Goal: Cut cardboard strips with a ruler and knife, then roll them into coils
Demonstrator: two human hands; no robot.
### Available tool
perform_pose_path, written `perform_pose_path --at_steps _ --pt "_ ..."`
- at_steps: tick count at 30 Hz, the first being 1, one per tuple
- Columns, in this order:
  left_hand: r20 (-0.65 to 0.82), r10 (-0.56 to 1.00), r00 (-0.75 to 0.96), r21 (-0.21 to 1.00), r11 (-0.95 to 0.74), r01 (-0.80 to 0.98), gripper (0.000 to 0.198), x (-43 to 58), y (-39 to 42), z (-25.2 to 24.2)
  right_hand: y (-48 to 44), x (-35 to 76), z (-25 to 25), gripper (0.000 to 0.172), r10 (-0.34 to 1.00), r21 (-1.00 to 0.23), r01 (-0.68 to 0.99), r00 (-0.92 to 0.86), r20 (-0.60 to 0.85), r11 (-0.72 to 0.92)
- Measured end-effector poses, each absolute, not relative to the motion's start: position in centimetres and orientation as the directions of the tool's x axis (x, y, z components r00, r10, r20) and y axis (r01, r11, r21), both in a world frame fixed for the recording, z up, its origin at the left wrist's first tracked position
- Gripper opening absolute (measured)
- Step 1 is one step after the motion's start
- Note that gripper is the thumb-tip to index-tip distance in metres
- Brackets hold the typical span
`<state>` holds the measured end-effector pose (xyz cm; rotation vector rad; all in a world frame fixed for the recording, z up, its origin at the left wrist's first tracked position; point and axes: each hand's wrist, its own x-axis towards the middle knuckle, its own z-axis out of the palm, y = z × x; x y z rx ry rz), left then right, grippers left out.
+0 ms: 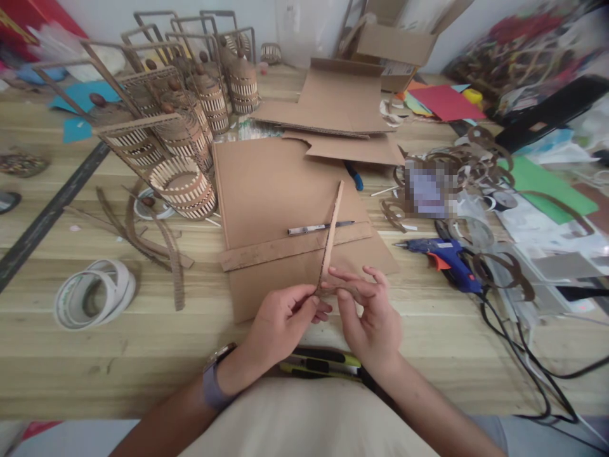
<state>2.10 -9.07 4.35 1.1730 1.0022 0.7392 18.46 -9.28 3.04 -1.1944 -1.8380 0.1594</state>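
Between the thumb and fingers of my left hand [283, 320] is the lower end of a narrow cardboard strip [332, 225], which points up and away from me. My right hand [373, 320] is right beside that end, its fingers spread and their tips close to the strip; whether they touch it is hard to see. Below the strip lies a large flat cardboard sheet [266, 184]. On this sheet rest a wider cardboard strip [257, 252] and a pen [304, 229], partly behind the raised strip.
Several lidded cardboard baskets with tall handles [214, 101] crowd the back left, near an open basket [185, 187]. Tape rolls [95, 295] lie at left. A blue glue gun [445, 254] with its cable is at right. A yellow-black cutter [323, 365] lies near my body.
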Motion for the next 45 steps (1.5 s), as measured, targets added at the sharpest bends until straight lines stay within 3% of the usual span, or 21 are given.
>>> perform_pose_path --at_steps 5,14,19,25,38,45 --pt "-0.244 0.873 0.422 0.965 0.264 0.012 0.031 2.12 -8.87 3.89 -9.36 18.46 3.15 0.014 0.774 -0.536 0.639 -0.151 0.616 0.551" --pt "-0.221 0.902 0.372 0.975 0.209 0.071 0.029 1.91 -8.83 3.87 -9.30 18.26 3.10 0.014 0.723 -0.382 0.702 -0.275 0.633 0.602" --pt "-0.176 0.901 0.397 0.984 0.155 0.085 0.030 1.79 -9.00 4.13 -9.49 18.55 3.13 0.017 0.738 -0.432 0.683 -0.237 0.631 0.589" --pt "-0.207 0.878 0.431 0.977 0.206 0.050 0.029 1.92 -8.88 4.24 -9.31 18.70 3.18 0.011 0.798 -0.556 0.668 -0.097 0.595 0.495" --pt "-0.243 0.903 0.353 0.969 0.212 0.125 0.029 1.86 -8.64 3.97 -9.31 18.04 3.23 0.013 0.724 -0.397 0.703 -0.243 0.645 0.590" --pt "-0.171 0.900 0.401 0.984 0.135 0.117 0.031 1.79 -9.01 4.14 -9.53 18.43 3.20 0.015 0.767 -0.487 0.683 -0.170 0.619 0.545"
